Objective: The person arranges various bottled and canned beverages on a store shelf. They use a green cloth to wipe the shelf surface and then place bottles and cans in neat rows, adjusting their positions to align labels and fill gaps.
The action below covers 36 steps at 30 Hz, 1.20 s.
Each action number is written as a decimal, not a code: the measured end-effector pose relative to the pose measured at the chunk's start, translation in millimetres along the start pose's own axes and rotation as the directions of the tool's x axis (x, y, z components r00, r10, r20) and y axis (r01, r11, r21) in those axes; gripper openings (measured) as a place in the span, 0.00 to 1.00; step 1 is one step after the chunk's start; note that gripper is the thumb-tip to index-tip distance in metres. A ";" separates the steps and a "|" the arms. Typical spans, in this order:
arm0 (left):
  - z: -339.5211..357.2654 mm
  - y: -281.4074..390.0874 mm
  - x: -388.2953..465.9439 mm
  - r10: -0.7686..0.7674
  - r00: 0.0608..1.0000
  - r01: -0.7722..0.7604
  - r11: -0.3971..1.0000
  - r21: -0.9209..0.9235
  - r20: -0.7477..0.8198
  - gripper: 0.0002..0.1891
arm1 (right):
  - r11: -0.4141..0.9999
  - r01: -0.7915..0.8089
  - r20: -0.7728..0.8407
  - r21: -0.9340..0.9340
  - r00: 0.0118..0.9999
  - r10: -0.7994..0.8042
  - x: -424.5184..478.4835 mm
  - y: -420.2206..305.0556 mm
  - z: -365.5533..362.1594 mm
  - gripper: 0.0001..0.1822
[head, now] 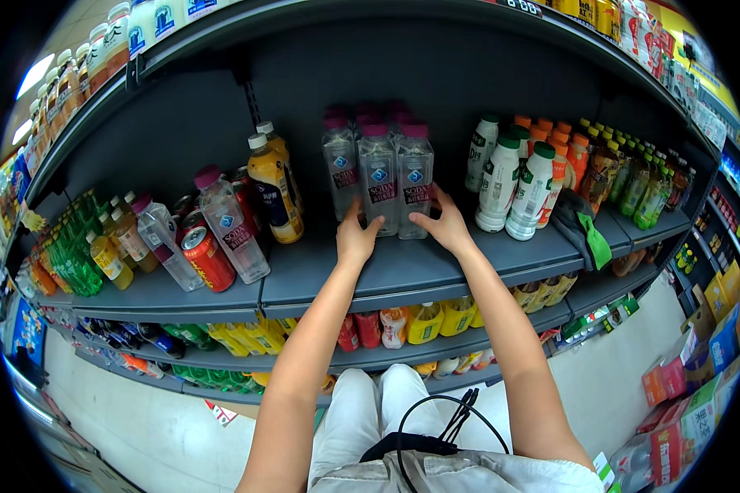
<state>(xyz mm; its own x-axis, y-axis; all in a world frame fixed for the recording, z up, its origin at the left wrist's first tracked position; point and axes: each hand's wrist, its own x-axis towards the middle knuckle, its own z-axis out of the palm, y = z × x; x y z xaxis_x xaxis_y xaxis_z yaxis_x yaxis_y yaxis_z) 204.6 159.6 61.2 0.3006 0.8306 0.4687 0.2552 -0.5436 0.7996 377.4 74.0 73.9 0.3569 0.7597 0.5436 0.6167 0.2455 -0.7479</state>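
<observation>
Two transparent plastic soda water bottles with purple caps, a left one (377,161) and a right one (414,161), stand upright side by side on the dark grey shelf (401,268). My left hand (356,237) holds the left bottle's side, thumb across its lower front. From the other side my right hand (447,225) grips the right bottle, its thumb also in front. Another such bottle (339,151) stands just left of the pair. More purple caps show behind them, their bottles mostly hidden.
Left are yellow juice bottles (277,197), a red can (208,259) and two more soda bottles, one near (234,231) and one farther (168,252). White green-capped bottles (499,185) stand right, beside a grey-green glove (583,231). Lower shelves hold drinks; boxes (672,376) lie right.
</observation>
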 end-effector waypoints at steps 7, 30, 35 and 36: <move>1.5 -3.7 -3.9 -0.038 0.999 0.041 0.987 -0.156 0.016 0.29 | 0.995 0.094 0.166 0.015 0.982 -0.095 10.9 5.0 5.8 0.42; -28.9 38.7 -34.9 0.438 0.804 -0.402 0.899 0.175 -0.403 0.30 | 0.954 0.284 -0.319 -0.100 0.899 -0.301 -0.6 -2.4 7.5 0.33; -98.5 23.8 -67.1 0.350 0.620 -0.202 0.936 0.288 -0.702 0.40 | 0.820 0.551 -0.223 -0.153 0.789 -0.572 -33.5 -73.7 19.2 0.20; -108.3 11.4 -64.6 0.289 0.629 -0.151 0.956 0.251 -0.721 0.40 | 0.835 0.546 -0.102 -0.063 0.829 -0.550 -38.0 -84.3 39.5 0.19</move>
<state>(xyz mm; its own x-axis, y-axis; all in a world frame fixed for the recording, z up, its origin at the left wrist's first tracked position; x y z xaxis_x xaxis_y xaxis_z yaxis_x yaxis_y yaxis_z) 88.5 112.9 80.7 -0.4001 0.4528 0.7968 0.4294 -0.6755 0.5994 284.1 48.2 101.2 0.0282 0.4336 0.9007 0.7545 0.5818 -0.3036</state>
